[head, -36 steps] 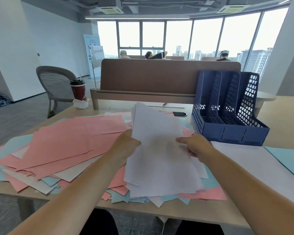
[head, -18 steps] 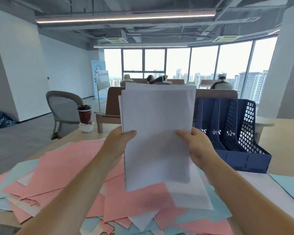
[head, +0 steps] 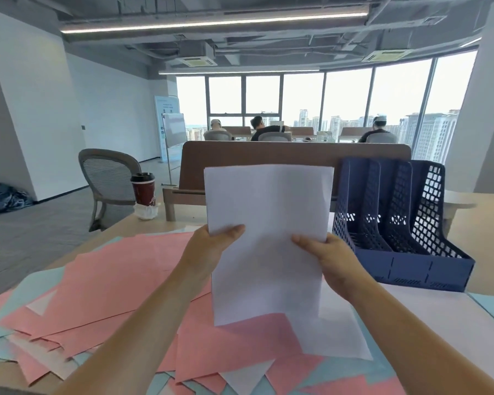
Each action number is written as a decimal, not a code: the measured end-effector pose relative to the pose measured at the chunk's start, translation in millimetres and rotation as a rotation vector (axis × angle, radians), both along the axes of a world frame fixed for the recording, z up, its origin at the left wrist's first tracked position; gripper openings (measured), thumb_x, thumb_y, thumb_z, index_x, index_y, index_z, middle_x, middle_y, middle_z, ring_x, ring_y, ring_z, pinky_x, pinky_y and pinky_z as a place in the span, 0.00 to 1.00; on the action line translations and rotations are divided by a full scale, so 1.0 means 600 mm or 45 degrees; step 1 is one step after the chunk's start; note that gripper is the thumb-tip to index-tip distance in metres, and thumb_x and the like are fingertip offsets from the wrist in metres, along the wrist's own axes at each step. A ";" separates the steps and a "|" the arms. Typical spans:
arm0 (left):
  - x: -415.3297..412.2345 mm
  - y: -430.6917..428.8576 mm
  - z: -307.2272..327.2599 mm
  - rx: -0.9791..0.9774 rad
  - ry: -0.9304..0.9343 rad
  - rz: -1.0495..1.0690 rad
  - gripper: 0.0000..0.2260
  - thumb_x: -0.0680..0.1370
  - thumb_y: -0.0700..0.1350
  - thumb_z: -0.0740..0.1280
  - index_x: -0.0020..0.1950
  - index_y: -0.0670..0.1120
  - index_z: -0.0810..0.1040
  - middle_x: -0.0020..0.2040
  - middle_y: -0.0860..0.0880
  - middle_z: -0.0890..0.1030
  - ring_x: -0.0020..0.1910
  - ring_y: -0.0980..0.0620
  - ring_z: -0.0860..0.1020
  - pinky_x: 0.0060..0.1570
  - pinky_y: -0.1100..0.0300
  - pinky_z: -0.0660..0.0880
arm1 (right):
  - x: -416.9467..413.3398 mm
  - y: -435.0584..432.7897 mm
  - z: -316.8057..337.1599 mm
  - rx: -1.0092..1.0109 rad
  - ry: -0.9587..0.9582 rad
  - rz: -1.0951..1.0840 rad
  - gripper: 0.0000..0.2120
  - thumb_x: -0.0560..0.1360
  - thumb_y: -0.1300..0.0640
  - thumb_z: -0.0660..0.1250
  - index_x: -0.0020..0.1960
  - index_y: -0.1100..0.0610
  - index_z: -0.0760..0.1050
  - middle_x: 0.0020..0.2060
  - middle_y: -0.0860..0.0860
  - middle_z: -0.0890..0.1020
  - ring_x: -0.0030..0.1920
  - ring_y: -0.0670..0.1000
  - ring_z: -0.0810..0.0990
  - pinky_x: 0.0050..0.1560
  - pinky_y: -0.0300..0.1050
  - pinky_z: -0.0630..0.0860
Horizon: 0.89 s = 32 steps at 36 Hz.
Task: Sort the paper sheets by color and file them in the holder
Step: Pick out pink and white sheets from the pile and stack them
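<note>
Both hands hold a stack of white sheets (head: 268, 218) upright above the desk. My left hand (head: 208, 246) grips its left edge with the thumb across the front, and my right hand (head: 325, 255) grips its right edge the same way. Below lies a spread of pink sheets (head: 120, 283), mixed with light blue sheets (head: 37, 283) and more white sheets (head: 340, 332). The dark blue mesh file holder (head: 428, 263) with three slots stands to the right of the stack, its slots showing no paper.
A red paper cup (head: 143, 189) with a black lid stands at the desk's far left corner. A brown divider panel (head: 268, 155) runs behind the desk. A grey mesh chair (head: 109, 178) sits left. Several people sit at desks by the windows.
The white stack was lifted off the pile and stood upright between both hands. It now sits lower in view, with its edges squared. The camera has tilted upward.
</note>
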State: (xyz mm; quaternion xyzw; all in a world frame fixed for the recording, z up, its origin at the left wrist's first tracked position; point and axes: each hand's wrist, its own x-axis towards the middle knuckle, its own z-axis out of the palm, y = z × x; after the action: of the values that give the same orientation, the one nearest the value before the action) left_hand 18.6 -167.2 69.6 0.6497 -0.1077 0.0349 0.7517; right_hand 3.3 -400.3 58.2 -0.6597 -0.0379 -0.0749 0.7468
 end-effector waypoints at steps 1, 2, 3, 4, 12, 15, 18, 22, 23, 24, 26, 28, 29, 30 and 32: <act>0.003 -0.001 0.001 -0.009 -0.001 -0.008 0.15 0.70 0.46 0.78 0.54 0.44 0.84 0.52 0.45 0.86 0.53 0.45 0.84 0.60 0.48 0.77 | 0.002 -0.002 0.001 0.007 -0.006 0.006 0.25 0.60 0.52 0.79 0.54 0.62 0.83 0.50 0.58 0.86 0.53 0.59 0.85 0.59 0.57 0.79; 0.007 0.000 -0.003 -0.012 0.004 -0.014 0.16 0.69 0.47 0.78 0.55 0.44 0.84 0.52 0.45 0.86 0.53 0.46 0.84 0.60 0.48 0.77 | 0.004 -0.005 -0.001 0.008 -0.007 0.008 0.26 0.60 0.51 0.79 0.54 0.62 0.83 0.50 0.57 0.86 0.53 0.59 0.85 0.59 0.57 0.79; 0.009 0.000 -0.010 -0.009 0.023 -0.016 0.17 0.69 0.47 0.78 0.55 0.44 0.84 0.53 0.45 0.85 0.54 0.46 0.83 0.61 0.47 0.76 | 0.005 -0.007 -0.005 0.001 0.001 0.005 0.26 0.60 0.50 0.79 0.54 0.62 0.83 0.50 0.57 0.86 0.53 0.59 0.85 0.59 0.57 0.79; 0.010 0.000 -0.020 0.000 0.045 -0.024 0.18 0.68 0.48 0.78 0.56 0.44 0.84 0.53 0.45 0.85 0.54 0.45 0.83 0.62 0.46 0.75 | 0.006 -0.009 -0.012 -0.019 0.019 0.001 0.26 0.60 0.50 0.79 0.54 0.61 0.83 0.50 0.57 0.86 0.53 0.58 0.85 0.60 0.57 0.79; 0.016 -0.006 -0.057 0.038 0.121 0.026 0.18 0.66 0.51 0.78 0.53 0.47 0.86 0.51 0.45 0.86 0.52 0.44 0.84 0.61 0.40 0.75 | 0.014 -0.009 -0.041 -0.082 0.118 -0.053 0.11 0.70 0.57 0.78 0.50 0.60 0.84 0.47 0.56 0.87 0.50 0.58 0.86 0.57 0.59 0.80; 0.021 -0.009 -0.053 0.063 0.126 0.025 0.12 0.70 0.48 0.77 0.52 0.47 0.86 0.50 0.46 0.86 0.51 0.45 0.84 0.60 0.43 0.77 | 0.021 -0.012 -0.041 -0.072 0.102 -0.058 0.12 0.70 0.57 0.77 0.52 0.60 0.84 0.48 0.56 0.87 0.50 0.58 0.86 0.55 0.55 0.81; 0.015 -0.009 -0.070 0.134 0.174 -0.010 0.17 0.67 0.50 0.76 0.54 0.46 0.85 0.51 0.45 0.86 0.52 0.44 0.84 0.61 0.42 0.76 | 0.023 -0.007 -0.061 -0.113 0.181 -0.048 0.12 0.72 0.60 0.75 0.55 0.62 0.83 0.46 0.55 0.87 0.48 0.57 0.86 0.54 0.54 0.81; 0.009 -0.009 -0.089 0.233 0.152 0.030 0.14 0.71 0.46 0.74 0.56 0.47 0.83 0.50 0.50 0.86 0.50 0.50 0.84 0.58 0.50 0.78 | 0.026 -0.002 -0.076 -0.253 0.237 -0.157 0.05 0.74 0.58 0.74 0.50 0.57 0.83 0.44 0.53 0.87 0.46 0.55 0.86 0.55 0.56 0.82; 0.007 -0.012 -0.085 0.275 0.115 0.055 0.10 0.74 0.44 0.74 0.55 0.49 0.83 0.49 0.54 0.86 0.49 0.54 0.84 0.54 0.55 0.78 | 0.024 -0.003 -0.072 -0.257 0.233 -0.170 0.06 0.74 0.57 0.74 0.50 0.57 0.83 0.44 0.53 0.87 0.46 0.55 0.86 0.55 0.56 0.82; 0.005 -0.016 -0.079 0.329 0.078 0.079 0.07 0.77 0.44 0.72 0.53 0.52 0.82 0.47 0.57 0.86 0.47 0.57 0.83 0.50 0.60 0.77 | 0.022 -0.005 -0.067 -0.267 0.230 -0.183 0.07 0.75 0.56 0.73 0.51 0.57 0.83 0.44 0.52 0.87 0.46 0.55 0.86 0.54 0.56 0.82; -0.001 -0.029 -0.063 0.423 0.011 0.123 0.06 0.78 0.44 0.69 0.50 0.57 0.80 0.46 0.60 0.84 0.47 0.60 0.81 0.47 0.63 0.75 | 0.011 -0.013 -0.054 -0.315 0.217 -0.221 0.10 0.75 0.54 0.72 0.53 0.57 0.83 0.45 0.51 0.87 0.47 0.54 0.86 0.53 0.55 0.82; -0.007 -0.049 -0.049 0.464 -0.016 0.158 0.07 0.78 0.44 0.69 0.50 0.56 0.80 0.48 0.56 0.84 0.49 0.55 0.81 0.50 0.60 0.75 | -0.003 -0.029 -0.042 -0.346 0.204 -0.274 0.12 0.74 0.52 0.73 0.55 0.56 0.82 0.46 0.50 0.86 0.47 0.53 0.85 0.53 0.54 0.82; -0.011 -0.062 -0.042 0.469 -0.012 0.163 0.06 0.78 0.43 0.70 0.51 0.55 0.80 0.49 0.53 0.85 0.49 0.53 0.82 0.52 0.57 0.76 | -0.013 -0.040 -0.036 -0.346 0.192 -0.305 0.12 0.73 0.51 0.73 0.55 0.55 0.82 0.46 0.50 0.86 0.47 0.53 0.85 0.53 0.54 0.82; -0.016 -0.075 -0.037 0.472 0.000 0.156 0.06 0.77 0.43 0.70 0.51 0.54 0.81 0.50 0.51 0.85 0.49 0.51 0.82 0.54 0.55 0.76 | -0.023 -0.054 -0.031 -0.349 0.177 -0.342 0.13 0.72 0.50 0.74 0.54 0.54 0.82 0.46 0.49 0.86 0.47 0.53 0.85 0.53 0.54 0.82; -0.027 -0.108 -0.030 0.492 0.023 0.116 0.06 0.76 0.43 0.70 0.52 0.51 0.83 0.49 0.50 0.85 0.49 0.48 0.83 0.54 0.53 0.77 | -0.047 -0.087 -0.021 -0.379 0.139 -0.424 0.11 0.73 0.51 0.74 0.53 0.53 0.82 0.46 0.49 0.86 0.47 0.52 0.85 0.50 0.52 0.82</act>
State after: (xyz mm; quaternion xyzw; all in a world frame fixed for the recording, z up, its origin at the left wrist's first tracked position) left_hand 2.5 -231.9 51.5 0.7863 -0.0761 0.0419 0.6117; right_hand -24.6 -452.5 45.6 -0.7629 0.1014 -0.1547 0.6195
